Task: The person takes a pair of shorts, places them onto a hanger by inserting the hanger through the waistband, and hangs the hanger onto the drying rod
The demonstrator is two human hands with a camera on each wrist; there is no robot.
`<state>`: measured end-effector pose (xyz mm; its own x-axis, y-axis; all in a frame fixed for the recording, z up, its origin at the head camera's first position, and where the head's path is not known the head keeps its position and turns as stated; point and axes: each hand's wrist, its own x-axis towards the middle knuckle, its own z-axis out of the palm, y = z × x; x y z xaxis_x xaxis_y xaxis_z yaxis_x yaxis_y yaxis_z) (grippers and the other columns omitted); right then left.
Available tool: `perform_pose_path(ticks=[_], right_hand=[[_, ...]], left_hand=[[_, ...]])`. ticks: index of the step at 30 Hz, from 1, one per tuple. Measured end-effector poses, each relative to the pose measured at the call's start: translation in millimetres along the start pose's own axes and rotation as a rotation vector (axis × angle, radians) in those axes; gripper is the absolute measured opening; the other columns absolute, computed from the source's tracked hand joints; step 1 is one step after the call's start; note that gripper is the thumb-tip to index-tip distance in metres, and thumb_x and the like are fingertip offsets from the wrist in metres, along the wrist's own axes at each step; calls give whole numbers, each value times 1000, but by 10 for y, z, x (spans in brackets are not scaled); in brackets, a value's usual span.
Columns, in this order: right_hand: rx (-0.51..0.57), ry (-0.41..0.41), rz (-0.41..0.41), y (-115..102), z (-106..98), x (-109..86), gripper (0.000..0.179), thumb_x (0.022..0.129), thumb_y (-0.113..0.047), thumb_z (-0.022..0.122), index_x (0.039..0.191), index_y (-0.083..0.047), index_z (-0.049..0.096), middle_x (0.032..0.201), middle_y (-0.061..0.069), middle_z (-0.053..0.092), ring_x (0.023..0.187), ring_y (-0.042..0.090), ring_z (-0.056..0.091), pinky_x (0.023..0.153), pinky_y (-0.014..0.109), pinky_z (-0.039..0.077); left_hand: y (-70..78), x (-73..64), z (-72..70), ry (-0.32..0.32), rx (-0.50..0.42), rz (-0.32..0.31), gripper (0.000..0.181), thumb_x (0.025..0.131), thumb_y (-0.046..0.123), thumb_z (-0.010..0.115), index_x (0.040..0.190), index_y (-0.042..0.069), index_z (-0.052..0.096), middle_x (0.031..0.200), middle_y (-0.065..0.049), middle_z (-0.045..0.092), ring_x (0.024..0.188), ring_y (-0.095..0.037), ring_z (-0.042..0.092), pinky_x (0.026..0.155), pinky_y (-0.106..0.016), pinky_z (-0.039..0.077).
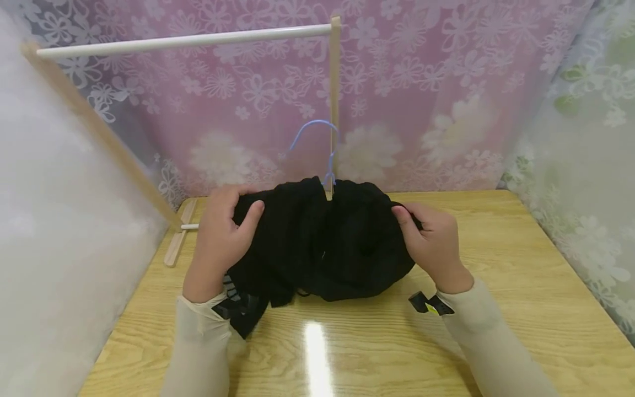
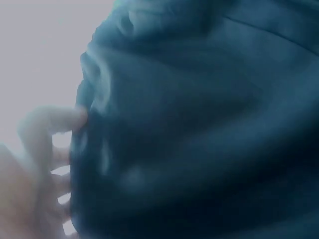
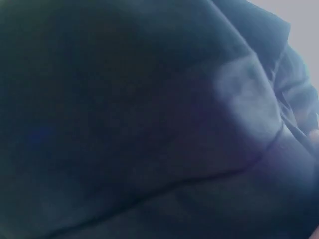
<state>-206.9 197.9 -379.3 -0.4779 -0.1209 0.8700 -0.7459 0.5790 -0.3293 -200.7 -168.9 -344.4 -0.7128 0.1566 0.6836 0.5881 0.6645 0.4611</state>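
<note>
A black garment is spread between both hands, bunched in the middle, with its lower left part hanging down to the table. From the gap at its top edge rises the hook of a blue hanger; the rest of the hanger is hidden by cloth. On the left side my left hand grips the garment's edge, thumb in front and fingers behind. My right hand pinches the opposite edge. Dark cloth fills most of the left wrist view, and cloth nearly covers the right wrist view.
A rack with a white rod and wooden posts stands at the back left, its foot on the wood-grain table. Flowered curtains hang behind and at the sides.
</note>
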Motion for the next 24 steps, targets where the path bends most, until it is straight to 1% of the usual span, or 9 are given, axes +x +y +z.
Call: perform_pose_path(ticks=[3, 5, 8, 10, 14, 16, 18, 21, 24], right_hand=[[8, 65, 40, 14, -2, -6, 24, 100, -16, 70, 84, 1, 76, 74, 13, 71, 59, 21, 60, 62, 20, 45], [9, 77, 49, 16, -7, -1, 20, 98, -12, 72, 83, 2, 76, 76, 14, 71, 62, 23, 62, 65, 20, 46], [5, 51, 56, 14, -14, 15, 16, 96, -8, 72, 84, 1, 75, 77, 14, 71, 63, 22, 62, 66, 20, 46], [-5, 24, 59, 8, -22, 26, 13, 95, -6, 72, 84, 1, 74, 76, 14, 70, 64, 20, 60, 66, 21, 45], [15, -21, 60, -27, -18, 38, 16, 96, 0, 66, 80, -1, 70, 70, 9, 63, 60, 14, 51, 61, 22, 39], [34, -40, 61, -46, -8, 43, 20, 96, 2, 60, 78, -3, 67, 67, 6, 57, 58, 12, 45, 59, 23, 36], [42, -63, 67, -64, -7, 47, 22, 96, 2, 56, 77, -4, 65, 66, 3, 54, 57, 10, 42, 57, 23, 34], [42, -78, 82, -81, -14, 45, 20, 95, 2, 57, 79, -5, 66, 67, 2, 55, 59, 10, 44, 58, 23, 35], [44, -75, 86, -93, -38, 29, 13, 95, 0, 61, 84, -3, 69, 73, 6, 62, 64, 13, 50, 63, 23, 38]], left_hand=[[-72, 27, -23, 57, 77, -16, 29, 107, 26, 56, 116, 1, 68, 110, -15, 69, 104, -36, 61, 96, -51, 44], [-86, 29, -27, 73, 78, -38, 27, 109, 23, 54, 112, -1, 66, 106, -17, 68, 101, -37, 60, 94, -51, 44], [-81, 22, -17, 80, 59, -47, 24, 109, 20, 53, 107, -1, 63, 102, -18, 65, 98, -36, 57, 90, -50, 44], [-63, 25, 5, 89, 49, -24, 21, 108, 18, 55, 103, -1, 63, 98, -18, 64, 95, -36, 57, 88, -49, 44], [-27, 22, 89, 76, 40, 60, 16, 105, 15, 59, 100, 1, 65, 90, -15, 63, 87, -33, 56, 80, -46, 44], [-11, 17, 133, 70, 19, 85, 16, 105, 16, 60, 99, 2, 66, 88, -13, 63, 86, -31, 56, 79, -44, 44], [2, 13, 168, 78, -10, 88, 18, 105, 18, 60, 99, 2, 67, 88, -12, 64, 87, -30, 57, 79, -44, 45], [3, 11, 199, 128, -68, 68, 21, 105, 21, 61, 97, 2, 68, 90, -13, 66, 88, -30, 58, 81, -43, 45], [-1, 15, 210, 186, -112, 58, 26, 105, 24, 62, 96, 1, 69, 91, -15, 67, 89, -31, 58, 83, -42, 45]])
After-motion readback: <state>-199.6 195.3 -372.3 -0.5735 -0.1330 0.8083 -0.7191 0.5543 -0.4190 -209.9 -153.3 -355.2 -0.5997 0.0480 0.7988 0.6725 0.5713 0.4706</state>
